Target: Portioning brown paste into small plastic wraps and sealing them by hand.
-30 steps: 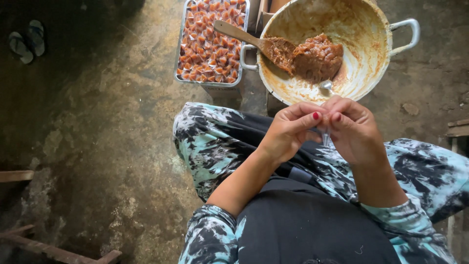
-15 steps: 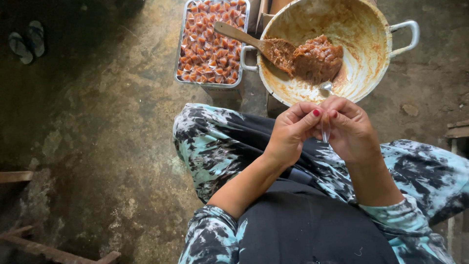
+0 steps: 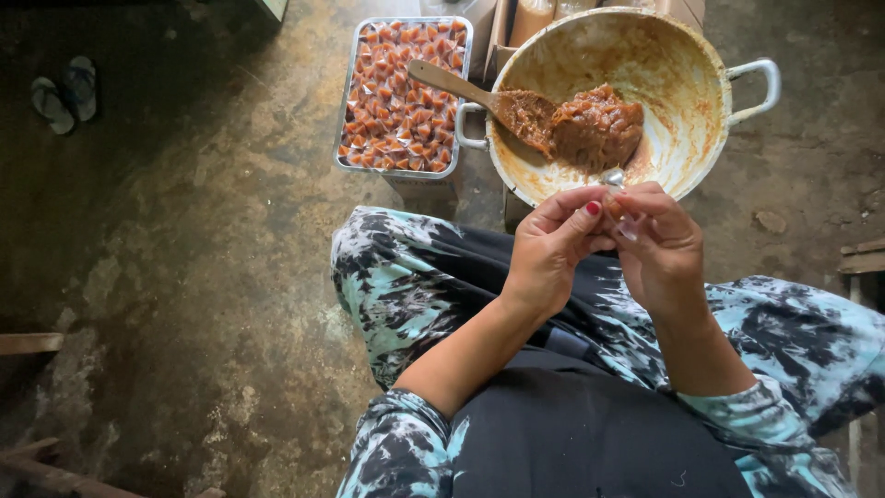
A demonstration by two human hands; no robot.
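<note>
My left hand point(image 3: 551, 249) and my right hand point(image 3: 659, 244) meet above my lap, fingertips pinched together on a small clear plastic wrapper point(image 3: 616, 205) that seems to hold a bit of brown paste. Just beyond them stands a large cream pan point(image 3: 682, 74) with two metal handles, smeared inside and holding a lump of brown paste point(image 3: 599, 129). A wooden spoon point(image 3: 479, 92) rests in the pan with its handle pointing left. A small metal spoon point(image 3: 612, 176) lies at the pan's near rim, right by my fingers.
A rectangular metal tray point(image 3: 404, 92) packed with several small wrapped orange-brown sweets sits left of the pan on the stained concrete floor. A pair of sandals point(image 3: 63, 92) lies at far left. Wooden planks point(image 3: 862, 260) show at the right edge, more wood at lower left.
Both hands stay together at the same spot; the fingers have shifted slightly around the small wrapper. Pan, spoon and tray have not moved.
</note>
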